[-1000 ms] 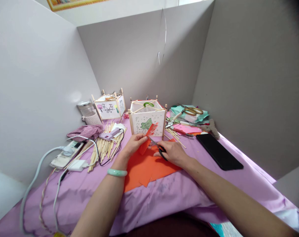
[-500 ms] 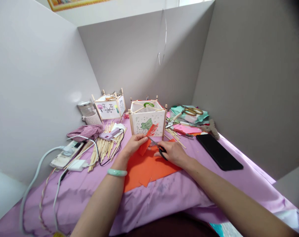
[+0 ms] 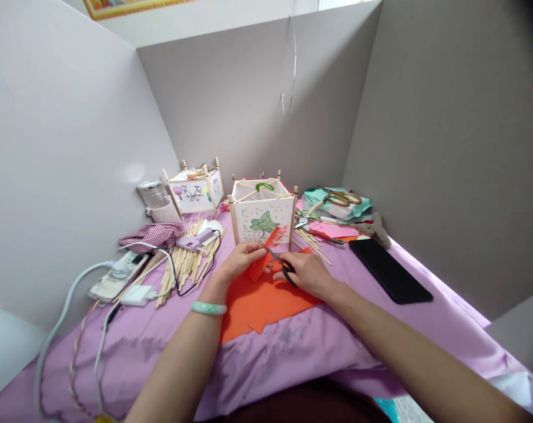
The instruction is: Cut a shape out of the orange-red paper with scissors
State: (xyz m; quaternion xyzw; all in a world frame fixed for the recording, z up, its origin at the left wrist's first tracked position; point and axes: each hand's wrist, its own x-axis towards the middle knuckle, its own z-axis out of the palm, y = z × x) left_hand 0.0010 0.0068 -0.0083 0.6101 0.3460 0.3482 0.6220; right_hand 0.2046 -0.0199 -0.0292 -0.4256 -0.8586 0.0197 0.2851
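Observation:
My left hand [image 3: 244,258] pinches a strip of orange paper [image 3: 258,268] whose far end is cut into a fringe. In my right hand [image 3: 308,272] are small black-handled scissors [image 3: 288,273], their blades at the strip close to my left fingertips. Below both hands an orange sheet [image 3: 266,302] lies flat, with a notched near edge. Just behind the strip stands a lantern [image 3: 261,220] of wooden sticks and white panels, with a green leaf drawn on its front. The fringe overlaps that panel in view.
A second lantern [image 3: 193,191] stands back left, near a jar [image 3: 154,197]. Wooden sticks [image 3: 184,267], a lilac glue gun [image 3: 195,239] and a power strip [image 3: 118,276] with cables lie left. At right are red-handled pliers [image 3: 321,235], large scissors [image 3: 343,198] and a black phone-like slab [image 3: 389,270].
The strip and my left fingers have shifted slightly down, and more of the leaf drawing shows. The scissors' blades have changed angle a little at the strip.

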